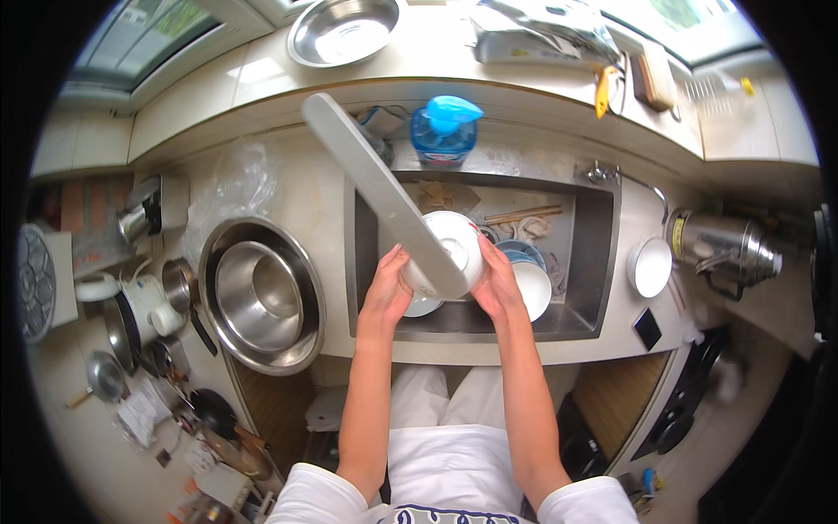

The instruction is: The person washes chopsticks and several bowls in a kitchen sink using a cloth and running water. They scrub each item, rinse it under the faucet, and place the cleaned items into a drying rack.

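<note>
Both my hands hold a white bowl (466, 239) over the sink, its foot ring facing up. My left hand (387, 288) grips the bowl's left side, and my right hand (495, 278) its right side. A broad grey faucet spout (383, 187) crosses above the bowl and hides part of it. Below, in the stainless steel sink (592, 262), lie a white dish (531, 291), blue dishes (517, 252), wooden chopsticks (524, 214) and a crumpled cloth (531, 228). Another white dish (422, 306) shows partly beneath my hands.
A blue pump bottle (445, 134) stands behind the sink. Nested steel basins (314, 308) sit to its left. On the right are white bowls (651, 267), a black phone-like slab (647, 329) and a steel thermos (713, 245). A steel basin (344, 29) rests on the ledge.
</note>
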